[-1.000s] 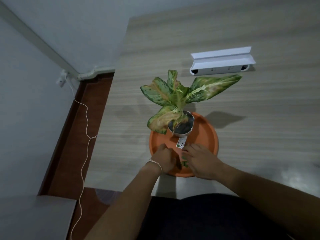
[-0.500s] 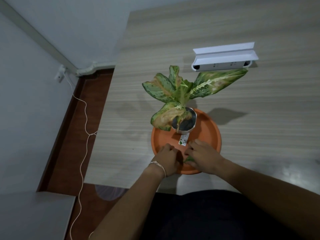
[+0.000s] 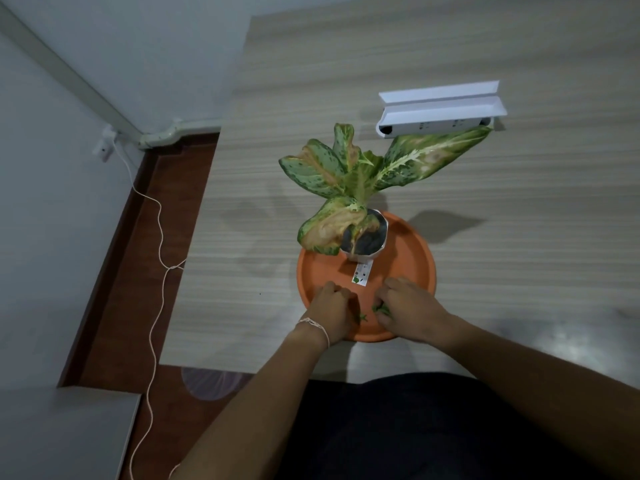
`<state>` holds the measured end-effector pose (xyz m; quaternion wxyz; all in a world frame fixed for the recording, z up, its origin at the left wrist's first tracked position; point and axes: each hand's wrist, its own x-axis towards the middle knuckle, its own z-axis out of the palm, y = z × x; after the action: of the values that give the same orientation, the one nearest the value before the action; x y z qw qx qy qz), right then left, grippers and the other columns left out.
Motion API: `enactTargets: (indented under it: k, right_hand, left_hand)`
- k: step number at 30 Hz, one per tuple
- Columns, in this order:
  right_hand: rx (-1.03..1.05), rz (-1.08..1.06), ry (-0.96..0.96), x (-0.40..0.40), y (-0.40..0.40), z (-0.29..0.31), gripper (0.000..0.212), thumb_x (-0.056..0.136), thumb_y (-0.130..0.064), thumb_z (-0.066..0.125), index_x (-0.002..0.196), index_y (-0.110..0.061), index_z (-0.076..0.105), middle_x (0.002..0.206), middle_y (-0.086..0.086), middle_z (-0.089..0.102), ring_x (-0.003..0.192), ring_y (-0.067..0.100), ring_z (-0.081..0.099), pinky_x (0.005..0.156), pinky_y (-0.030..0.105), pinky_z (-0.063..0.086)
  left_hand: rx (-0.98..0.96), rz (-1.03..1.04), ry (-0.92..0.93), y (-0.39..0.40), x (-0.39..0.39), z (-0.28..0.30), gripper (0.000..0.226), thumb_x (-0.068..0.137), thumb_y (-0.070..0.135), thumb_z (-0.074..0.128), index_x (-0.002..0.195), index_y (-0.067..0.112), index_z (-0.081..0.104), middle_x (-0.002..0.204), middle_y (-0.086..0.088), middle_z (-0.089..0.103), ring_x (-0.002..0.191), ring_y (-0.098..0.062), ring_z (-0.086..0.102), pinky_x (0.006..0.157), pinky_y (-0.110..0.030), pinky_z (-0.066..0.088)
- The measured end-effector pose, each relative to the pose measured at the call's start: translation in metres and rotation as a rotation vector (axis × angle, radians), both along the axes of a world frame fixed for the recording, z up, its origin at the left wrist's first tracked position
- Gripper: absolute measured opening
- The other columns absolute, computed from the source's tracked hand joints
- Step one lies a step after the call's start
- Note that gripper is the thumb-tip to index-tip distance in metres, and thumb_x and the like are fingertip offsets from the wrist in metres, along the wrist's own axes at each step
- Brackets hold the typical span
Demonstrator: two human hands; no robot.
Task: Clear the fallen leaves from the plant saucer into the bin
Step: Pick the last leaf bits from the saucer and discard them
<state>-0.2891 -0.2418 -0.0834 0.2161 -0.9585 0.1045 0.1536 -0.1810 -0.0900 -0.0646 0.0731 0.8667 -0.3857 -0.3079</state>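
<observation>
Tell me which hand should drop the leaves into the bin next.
Left, probably. The bin sits on the floor below the table edge on the left, nearer the left hand. The right hand, fingers on green bits in the saucer, would have to cross over.

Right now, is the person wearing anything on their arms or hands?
Both forearms are bare, with no sleeves, gloves or rings that can be made out. The left hand has a thin pale string bracelet tied round its wrist. The right hand and its wrist show nothing worn.
</observation>
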Motion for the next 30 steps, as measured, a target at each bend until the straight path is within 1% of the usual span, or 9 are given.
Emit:
enactTargets:
  k: [3,7,11,13,17,20,23,25,30]
  right_hand:
    - [0.032,-0.076,0.014,0.002,0.001,0.002,0.035,0.076,-0.05,0.055,0.099,-0.025,0.062,0.103,-0.001,0.056,0.1,0.021,0.051,0.084,0.035,0.048]
    - [0.002,-0.041,0.054,0.004,0.005,0.005,0.039,0.079,-0.052,0.059,0.104,-0.021,0.061,0.109,0.003,0.053,0.104,0.023,0.048,0.086,0.037,0.047]
    - [-0.039,0.04,0.03,0.002,0.005,0.004,0.027,0.085,-0.041,0.058,0.106,-0.024,0.059,0.111,0.005,0.054,0.103,0.025,0.051,0.084,0.037,0.047]
    - [-0.056,0.078,0.004,0.001,0.004,0.005,0.02,0.086,-0.037,0.056,0.101,-0.024,0.06,0.109,0.004,0.056,0.101,0.025,0.052,0.081,0.036,0.046]
    - [-0.087,0.126,-0.006,-0.001,-0.001,0.005,0.018,0.089,-0.034,0.05,0.096,-0.026,0.064,0.106,0.001,0.057,0.097,0.023,0.054,0.072,0.034,0.044]
    - [-0.09,0.149,0.015,-0.003,-0.005,0.01,0.02,0.085,-0.034,0.05,0.094,-0.025,0.065,0.102,0.001,0.058,0.095,0.023,0.054,0.072,0.034,0.048]
    - [-0.1,0.134,0.043,-0.001,0.0,0.017,0.031,0.078,-0.046,0.049,0.092,-0.024,0.066,0.099,0.002,0.057,0.093,0.023,0.054,0.073,0.034,0.048]
    - [-0.101,0.113,0.067,0.002,0.005,0.019,0.036,0.078,-0.052,0.049,0.093,-0.023,0.064,0.101,0.003,0.056,0.095,0.024,0.053,0.076,0.035,0.047]
    - [-0.125,0.093,0.111,0.01,0.013,0.019,0.023,0.088,-0.031,0.052,0.105,-0.019,0.061,0.113,0.01,0.054,0.104,0.03,0.052,0.082,0.038,0.045]
  left_hand:
    - [-0.02,0.048,0.023,0.001,0.005,0.006,0.03,0.084,0.014,0.057,0.112,0.011,0.067,0.108,-0.015,0.06,0.105,-0.03,0.052,0.089,-0.031,0.041]
    - [0.055,0.005,-0.032,0.002,0.006,0.006,0.036,0.08,0.031,0.062,0.113,0.019,0.065,0.11,-0.013,0.057,0.104,-0.034,0.053,0.089,-0.036,0.043]
    - [0.061,-0.024,-0.042,-0.004,-0.008,0.005,0.042,0.078,0.041,0.067,0.112,0.015,0.063,0.115,-0.012,0.053,0.103,-0.032,0.052,0.093,-0.041,0.046]
    - [0.036,-0.045,-0.053,-0.005,-0.013,0.004,0.036,0.081,0.035,0.065,0.11,0.012,0.062,0.114,-0.013,0.054,0.102,-0.032,0.052,0.091,-0.041,0.046]
    - [0.008,-0.101,-0.076,-0.002,-0.013,0.003,0.021,0.085,0.022,0.058,0.098,0.013,0.072,0.103,-0.015,0.061,0.096,-0.033,0.055,0.086,-0.038,0.045]
    - [0.028,-0.152,-0.115,-0.002,-0.009,0.006,0.02,0.086,0.025,0.057,0.097,0.016,0.071,0.101,-0.015,0.061,0.091,-0.034,0.057,0.082,-0.038,0.048]
    - [0.061,-0.187,-0.119,-0.003,-0.005,0.006,0.019,0.081,0.032,0.055,0.091,0.028,0.071,0.096,-0.01,0.061,0.087,-0.032,0.057,0.078,-0.035,0.049]
    - [0.078,-0.2,-0.095,-0.004,-0.005,0.004,0.017,0.077,0.034,0.058,0.089,0.03,0.07,0.094,-0.008,0.06,0.087,-0.029,0.055,0.077,-0.035,0.048]
    - [0.056,-0.189,-0.072,-0.009,-0.009,0.008,0.015,0.082,0.023,0.06,0.093,0.02,0.071,0.103,-0.013,0.06,0.093,-0.032,0.057,0.086,-0.037,0.05]
